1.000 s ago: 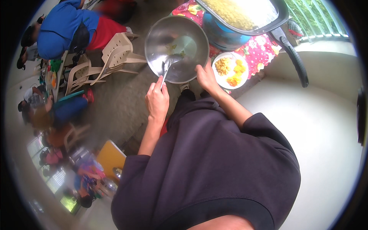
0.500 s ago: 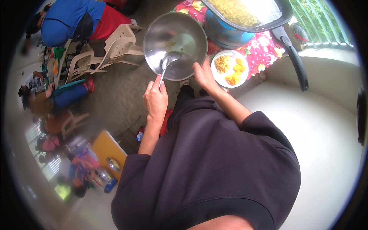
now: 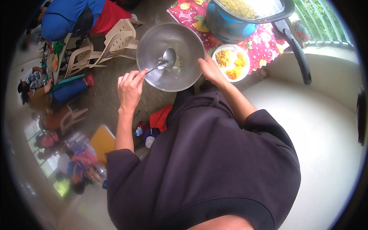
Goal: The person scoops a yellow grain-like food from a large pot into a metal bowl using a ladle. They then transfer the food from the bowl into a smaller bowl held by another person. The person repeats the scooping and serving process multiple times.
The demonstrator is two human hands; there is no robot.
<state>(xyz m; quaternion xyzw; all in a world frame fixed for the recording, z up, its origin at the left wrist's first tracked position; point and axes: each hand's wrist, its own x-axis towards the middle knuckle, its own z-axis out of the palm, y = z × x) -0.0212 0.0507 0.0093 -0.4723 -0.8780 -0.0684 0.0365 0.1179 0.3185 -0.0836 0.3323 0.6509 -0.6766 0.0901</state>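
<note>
A large steel mixing bowl point(image 3: 151, 44) hangs in front of me, tilted so its inside shows. Small yellowish bits lie at its bottom. My right hand point(image 3: 211, 69) grips the bowl's right rim, thumb and fingers closed on it. At the left, my left hand point(image 3: 130, 89) pinches the handle end of a metal spoon point(image 3: 169, 57), whose head is inside the bowl. Right of my right hand sits a white plate point(image 3: 246, 69) with several small heaps of yellow and orange chopped food.
A table with a red patterned cloth point(image 3: 186, 15) carries a blue round container point(image 3: 222, 28) under a long-handled pan point(image 3: 284, 13) of diced pale food. Its black handle point(image 3: 297, 51) juts toward me. Beige chairs point(image 3: 119, 38) and seated people are on the left; a low wall point(image 3: 326, 69) is right.
The bowl has moved slightly left and nearer to me. My left hand has moved left and outward, and the spoon now lies at a flatter slant. My right hand still grips the rim.
</note>
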